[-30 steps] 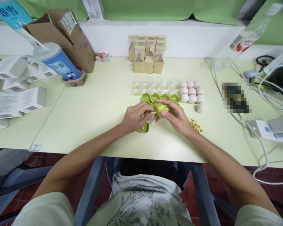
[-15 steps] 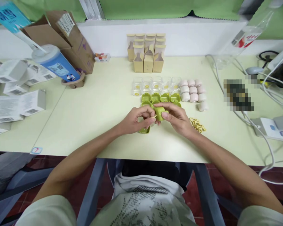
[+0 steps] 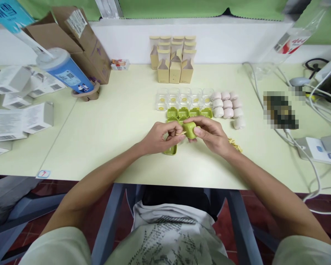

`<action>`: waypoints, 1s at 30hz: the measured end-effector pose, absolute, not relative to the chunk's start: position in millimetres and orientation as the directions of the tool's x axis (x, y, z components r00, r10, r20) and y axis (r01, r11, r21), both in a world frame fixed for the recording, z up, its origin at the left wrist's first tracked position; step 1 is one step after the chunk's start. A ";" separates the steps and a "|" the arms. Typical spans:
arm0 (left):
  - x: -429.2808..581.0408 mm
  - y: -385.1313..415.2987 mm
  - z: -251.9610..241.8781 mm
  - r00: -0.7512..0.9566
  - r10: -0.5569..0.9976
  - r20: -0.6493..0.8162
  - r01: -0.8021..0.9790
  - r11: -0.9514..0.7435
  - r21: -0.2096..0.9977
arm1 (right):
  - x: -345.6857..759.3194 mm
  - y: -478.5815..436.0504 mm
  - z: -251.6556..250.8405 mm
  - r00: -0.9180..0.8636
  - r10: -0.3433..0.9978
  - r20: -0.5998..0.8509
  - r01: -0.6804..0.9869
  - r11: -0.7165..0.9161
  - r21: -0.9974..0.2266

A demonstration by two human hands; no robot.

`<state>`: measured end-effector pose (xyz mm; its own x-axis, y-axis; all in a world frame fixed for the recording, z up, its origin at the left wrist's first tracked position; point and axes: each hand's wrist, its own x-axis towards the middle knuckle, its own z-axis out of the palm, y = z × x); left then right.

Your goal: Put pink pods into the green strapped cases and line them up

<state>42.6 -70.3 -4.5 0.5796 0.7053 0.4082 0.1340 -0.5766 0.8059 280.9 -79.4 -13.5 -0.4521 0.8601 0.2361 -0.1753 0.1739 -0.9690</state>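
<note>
My right hand (image 3: 212, 134) grips a small, rounded, glossy green case (image 3: 189, 130) above the table. Between the thumb and fingers of my left hand (image 3: 165, 136) is a thin yellow strip (image 3: 182, 133), its end at the case's left side; whether it is attached there cannot be made out. Open green shells (image 3: 194, 112) stand in rows just behind the hands, partly hidden by them. One more green shell (image 3: 171, 150) lies below my left hand. A pile of small yellow pieces (image 3: 235, 145) is partly covered by my right forearm.
Clear plastic cups (image 3: 184, 97) and pale pink rounded pieces (image 3: 227, 104) stand behind the shells. Farther back are open cardboard boxes (image 3: 175, 70). A blue cup (image 3: 68, 73) and white boxes (image 3: 38, 117) are at left; cables (image 3: 255, 86) and a plastic bottle (image 3: 292, 42) at right.
Both hands have shifted slightly right in the picture with the green case. More of the yellow strip shows between my left fingers and the case. My right forearm now covers more of the yellow pile.
</note>
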 end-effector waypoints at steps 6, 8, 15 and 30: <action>43.4 -68.7 -11.7 0.527 0.722 0.448 0.111 -0.581 0.806 | 275.7 -84.6 -15.0 -0.375 0.877 0.300 -0.080 0.291 -0.953; 42.7 -66.6 -11.4 0.529 0.708 0.468 0.104 -0.601 0.792 | 275.1 -86.5 -14.5 -0.346 0.878 0.329 -0.055 0.331 -0.942; 42.5 -64.1 -14.0 0.514 0.660 0.549 0.100 -0.681 0.725 | 270.0 -84.0 -19.4 -0.398 0.871 0.288 -0.064 0.287 -0.956; -39.9 -12.4 -13.6 0.611 0.718 0.334 0.615 -0.696 0.371 | 296.3 -76.5 -25.0 -0.167 0.788 0.593 0.346 0.610 -0.713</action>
<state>-39.9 -12.4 -13.6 0.6106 0.7180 0.3340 0.6151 -0.6957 0.3711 296.3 -76.5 -25.0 -0.1669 0.7876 0.5931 0.3458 0.6101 -0.7129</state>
